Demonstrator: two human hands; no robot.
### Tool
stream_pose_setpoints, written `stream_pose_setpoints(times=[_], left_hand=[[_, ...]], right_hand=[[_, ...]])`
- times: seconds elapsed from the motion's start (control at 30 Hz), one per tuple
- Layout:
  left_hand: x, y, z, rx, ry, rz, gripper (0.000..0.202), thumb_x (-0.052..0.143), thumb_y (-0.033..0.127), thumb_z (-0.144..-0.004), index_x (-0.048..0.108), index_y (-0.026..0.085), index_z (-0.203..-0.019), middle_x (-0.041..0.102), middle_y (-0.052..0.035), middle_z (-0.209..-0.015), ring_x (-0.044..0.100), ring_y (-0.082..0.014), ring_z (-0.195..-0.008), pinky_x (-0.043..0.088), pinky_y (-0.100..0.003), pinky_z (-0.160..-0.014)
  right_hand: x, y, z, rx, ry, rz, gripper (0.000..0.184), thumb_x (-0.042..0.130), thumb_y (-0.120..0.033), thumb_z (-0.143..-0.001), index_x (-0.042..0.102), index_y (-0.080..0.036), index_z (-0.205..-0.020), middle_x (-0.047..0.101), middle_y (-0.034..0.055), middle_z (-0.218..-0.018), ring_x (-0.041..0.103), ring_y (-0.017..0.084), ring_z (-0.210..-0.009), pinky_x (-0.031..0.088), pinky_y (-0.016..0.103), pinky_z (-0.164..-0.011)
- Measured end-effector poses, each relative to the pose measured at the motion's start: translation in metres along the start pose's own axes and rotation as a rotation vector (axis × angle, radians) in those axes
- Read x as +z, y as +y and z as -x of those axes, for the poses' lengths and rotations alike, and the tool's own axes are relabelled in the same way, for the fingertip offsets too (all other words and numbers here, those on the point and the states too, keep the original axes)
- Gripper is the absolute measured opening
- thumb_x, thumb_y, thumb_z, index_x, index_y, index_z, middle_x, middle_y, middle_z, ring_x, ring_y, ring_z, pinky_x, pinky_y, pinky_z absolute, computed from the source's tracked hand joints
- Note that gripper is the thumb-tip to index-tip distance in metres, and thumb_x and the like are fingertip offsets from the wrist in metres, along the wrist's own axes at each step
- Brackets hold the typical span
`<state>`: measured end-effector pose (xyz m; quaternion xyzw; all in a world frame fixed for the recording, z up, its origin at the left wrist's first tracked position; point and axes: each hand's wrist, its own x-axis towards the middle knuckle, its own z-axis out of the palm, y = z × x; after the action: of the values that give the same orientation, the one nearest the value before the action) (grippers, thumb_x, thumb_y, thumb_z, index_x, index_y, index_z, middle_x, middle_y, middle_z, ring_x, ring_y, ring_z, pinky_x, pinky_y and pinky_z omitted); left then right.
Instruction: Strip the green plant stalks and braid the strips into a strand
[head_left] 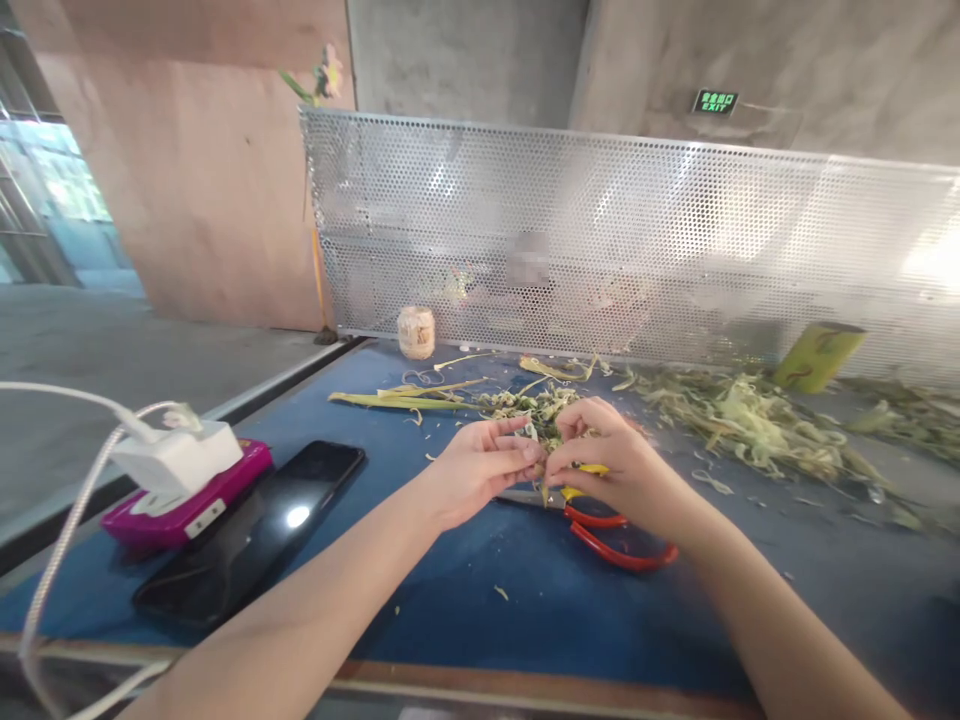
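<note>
My left hand (pixel 487 462) and my right hand (pixel 611 455) meet above the middle of the table, thumbs and fingertips pinched close together. Between them is a small pale-yellow plant strip (pixel 545 492), mostly hidden by the fingers. Scissors with red and yellow handles (pixel 626 553) lie under my right hand, blades pointing left. Just behind the fingers sits a heap of shredded greenish plant scraps (pixel 536 402). Long yellow-green leaf strips (pixel 405 402) stretch left from that heap.
A black phone (pixel 255 530) and a magenta power strip (pixel 187 495) with a white charger (pixel 180 455) lie at left. A twine spool (pixel 416 333) stands near the perforated metal screen (pixel 480 220). Dried husk-like fibres (pixel 757 425) and a yellow-green container (pixel 819 357) are at right.
</note>
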<state>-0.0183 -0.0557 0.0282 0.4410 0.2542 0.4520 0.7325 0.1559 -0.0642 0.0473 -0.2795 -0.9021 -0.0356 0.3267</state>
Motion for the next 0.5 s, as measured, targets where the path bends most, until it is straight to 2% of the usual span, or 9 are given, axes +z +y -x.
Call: stream_pose_setpoints(times=[0.1, 0.23, 0.37, 0.5], left_hand=[[-0.002, 0.001, -0.001, 0.062, 0.010, -0.089, 0.039, 0.066, 0.009, -0.067, 0.045, 0.010, -0.100, 0.061, 0.0000, -0.063, 0.057, -0.0099, -0.061, 0.043, -0.027, -0.067], [-0.004, 0.003, -0.003, 0.133, 0.095, -0.202, 0.043, 0.065, 0.011, -0.069, 0.042, 0.010, -0.105, 0.061, -0.0005, -0.067, 0.056, -0.0090, -0.060, 0.042, -0.026, -0.066], [-0.005, -0.001, -0.005, 0.159, 0.094, -0.281, 0.045, 0.065, 0.014, -0.069, 0.040, 0.010, -0.106, 0.059, -0.0008, -0.070, 0.056, -0.0100, -0.064, 0.043, -0.026, -0.066], [-0.004, -0.004, -0.007, 0.190, 0.121, -0.397, 0.043, 0.063, 0.017, -0.069, 0.039, 0.012, -0.105, 0.058, 0.0010, -0.070, 0.055, -0.0105, -0.064, 0.043, -0.027, -0.067]], right_hand=[[0.003, 0.001, -0.001, 0.055, 0.029, -0.112, 0.012, 0.057, -0.016, -0.076, 0.063, -0.022, -0.069, 0.049, 0.0027, -0.080, 0.049, 0.013, -0.077, 0.044, 0.030, -0.072], [0.015, 0.005, -0.002, 0.231, 0.112, -0.429, 0.006, 0.057, -0.018, -0.076, 0.061, -0.019, -0.072, 0.053, 0.0040, -0.086, 0.053, 0.013, -0.081, 0.046, 0.028, -0.072], [0.026, 0.010, -0.001, 0.385, 0.065, -0.760, 0.010, 0.058, -0.027, -0.075, 0.059, -0.018, -0.072, 0.052, 0.0042, -0.088, 0.054, 0.013, -0.081, 0.046, 0.026, -0.067], [0.028, 0.010, 0.000, 0.499, -0.013, -0.867, 0.017, 0.058, -0.034, -0.074, 0.059, -0.017, -0.071, 0.054, 0.0017, -0.083, 0.052, 0.012, -0.078, 0.042, 0.026, -0.071]])
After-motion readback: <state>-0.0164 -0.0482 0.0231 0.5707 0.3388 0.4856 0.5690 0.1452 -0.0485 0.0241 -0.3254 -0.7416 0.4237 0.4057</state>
